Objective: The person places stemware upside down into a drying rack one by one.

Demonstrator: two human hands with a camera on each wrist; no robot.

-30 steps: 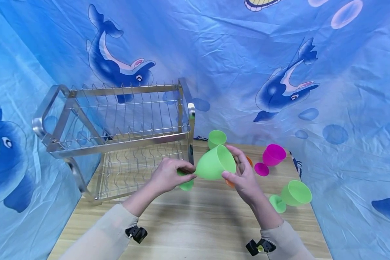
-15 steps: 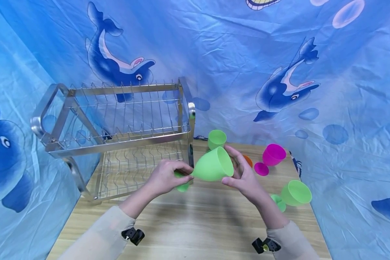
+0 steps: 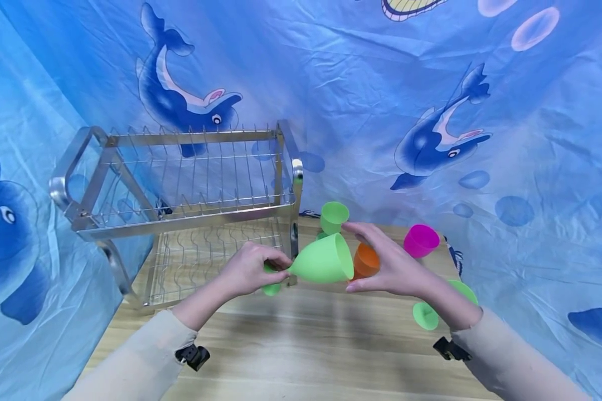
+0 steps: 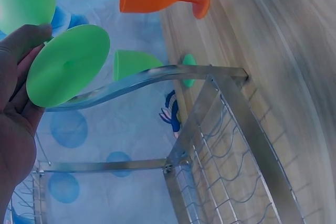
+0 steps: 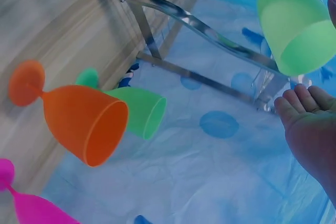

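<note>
My left hand (image 3: 251, 270) pinches the stem of a light green plastic goblet (image 3: 318, 260), held tilted on its side above the table with its mouth toward the right. Its round foot (image 4: 68, 66) faces the camera in the left wrist view. Beside the mouth, my right hand (image 3: 393, 264) is spread with thumb and fingers apart, holding nothing. A gap shows between its fingers and the rim in the right wrist view. Behind that hand an orange goblet (image 5: 79, 124) stands upright on the table, partly covered in the head view.
A two-tier metal dish rack (image 3: 190, 220) stands at the left. Another green goblet (image 3: 335, 214) is at the back, a magenta goblet (image 3: 421, 240) at the back right. My right forearm partly hides a third green goblet (image 3: 426, 316). A blue dolphin-print cloth (image 3: 351, 111) surrounds the table.
My right hand has let go of the green goblet's bowl and moved to the right. My left hand has shifted slightly left with the goblet. The orange goblet shows more now.
</note>
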